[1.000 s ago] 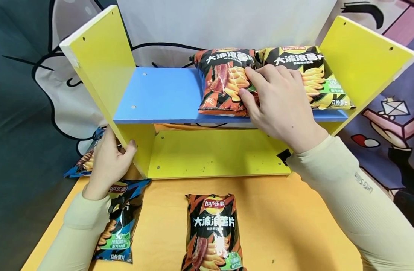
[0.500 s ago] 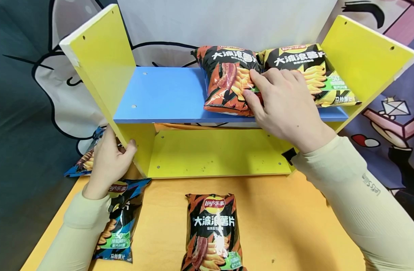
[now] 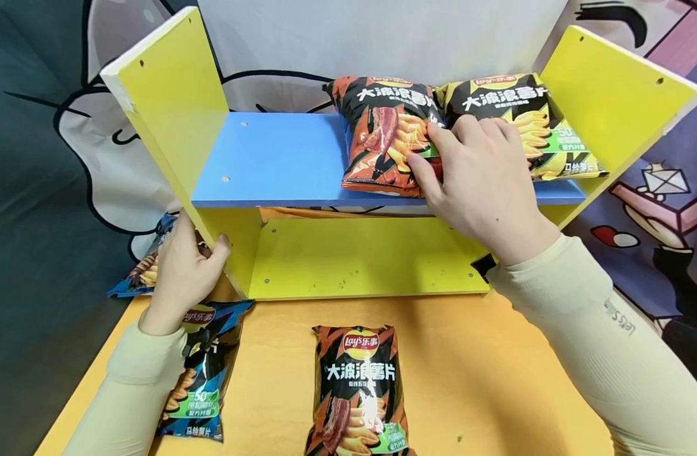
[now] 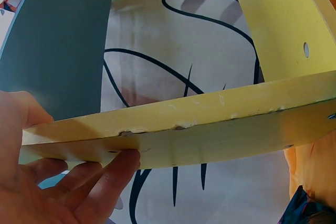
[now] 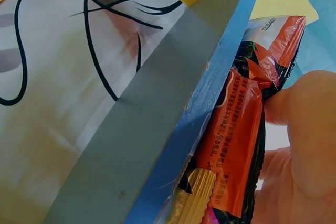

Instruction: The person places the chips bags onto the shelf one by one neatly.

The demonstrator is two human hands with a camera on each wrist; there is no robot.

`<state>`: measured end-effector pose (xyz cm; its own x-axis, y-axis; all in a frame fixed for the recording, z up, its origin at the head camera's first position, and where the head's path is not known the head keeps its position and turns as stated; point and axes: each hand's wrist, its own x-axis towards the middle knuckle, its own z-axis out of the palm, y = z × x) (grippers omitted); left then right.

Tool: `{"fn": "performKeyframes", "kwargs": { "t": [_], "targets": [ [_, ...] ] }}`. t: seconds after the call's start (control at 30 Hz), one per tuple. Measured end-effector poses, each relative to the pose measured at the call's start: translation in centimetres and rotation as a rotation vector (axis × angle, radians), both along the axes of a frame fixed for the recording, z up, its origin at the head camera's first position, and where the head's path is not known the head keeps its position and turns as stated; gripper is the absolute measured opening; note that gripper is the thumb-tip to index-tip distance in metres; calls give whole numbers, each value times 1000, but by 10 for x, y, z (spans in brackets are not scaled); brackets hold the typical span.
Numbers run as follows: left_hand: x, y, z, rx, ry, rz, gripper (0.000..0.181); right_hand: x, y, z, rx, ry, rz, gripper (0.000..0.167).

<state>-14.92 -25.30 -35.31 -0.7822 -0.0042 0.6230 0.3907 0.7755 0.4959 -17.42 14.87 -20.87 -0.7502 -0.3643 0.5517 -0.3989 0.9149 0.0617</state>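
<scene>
A red-and-black chip bag (image 3: pixel 377 142) leans on the blue shelf board (image 3: pixel 274 155). My right hand (image 3: pixel 485 183) holds it at its right edge, thumb and index finger on its front; the other fingertips are hidden. Against it on the right is a yellow-and-black chip bag (image 3: pixel 559 149). My left hand (image 3: pixel 185 272) grips the front edge of the yellow left side panel (image 3: pixel 180 107). In the left wrist view, its fingers (image 4: pixel 118 179) lie on the outer face of the panel. The right wrist view shows the red-and-black bag (image 5: pixel 228 145) from below, past the board's edge.
Another red-and-black chip bag (image 3: pixel 357 392) lies on the orange tabletop (image 3: pixel 468 380) in front. A blue chip bag (image 3: pixel 200 380) lies beneath my left forearm, and a second blue bag (image 3: pixel 146 269) is left of the shelf. The yellow right panel (image 3: pixel 622 95) closes the other side.
The red-and-black bag on the shelf has shifted a little to the right with my right hand, pressing the yellow bag rightward. My left hand has not moved.
</scene>
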Motion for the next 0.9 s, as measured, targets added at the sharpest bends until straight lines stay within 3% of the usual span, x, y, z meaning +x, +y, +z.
{"fn": "performKeyframes", "kwargs": {
  "t": [0.47,0.9],
  "targets": [
    [0,1,1,0,-12,1,52,2,9,0,-97,-4,12,62],
    [0,1,1,18,-19,-7,50,24,39,-10,-254,263,187,45]
  ]
}}
